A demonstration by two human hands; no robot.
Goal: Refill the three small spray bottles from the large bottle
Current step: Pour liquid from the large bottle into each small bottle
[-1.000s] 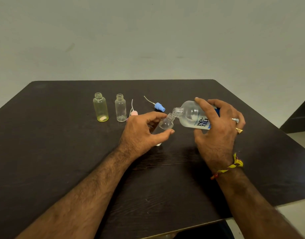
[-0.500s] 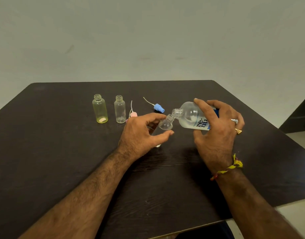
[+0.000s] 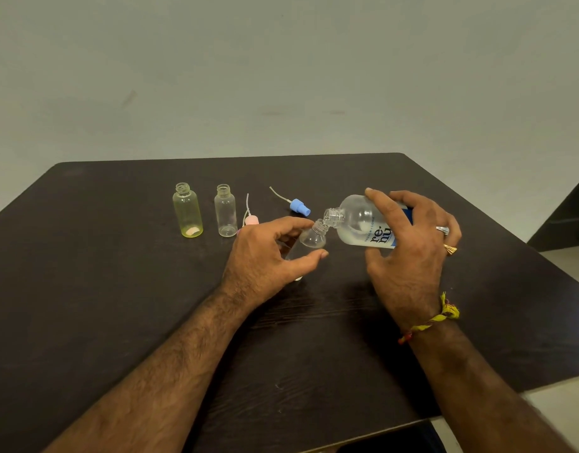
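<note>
The large bottle (image 3: 363, 223) is in the right hand (image 3: 409, 253), tipped on its side above the table (image 3: 85, 305) with its open neck pointing left and a little down. The grip of this hand is closed around the body of the bottle, fingers over the top and thumb underneath. Some clear liquid lies in the lower side of it. The neck meets the open mouth of a small clear bottle (image 3: 312, 237), which leans to the right toward it. The left hand (image 3: 265, 256) has this small bottle in its grip, between the forefinger above and the thumb below; the lower part of the bottle is hidden behind the hand.

Further left, two other small bottles stand upright and open on the table: a yellow bottle (image 3: 187, 210) and, just beside it, a clear bottle (image 3: 226, 212). A pink spray cap (image 3: 251, 220) lies near the left hand, and a blue spray cap (image 3: 299, 206) with its thin tube lies behind the two necks.
</note>
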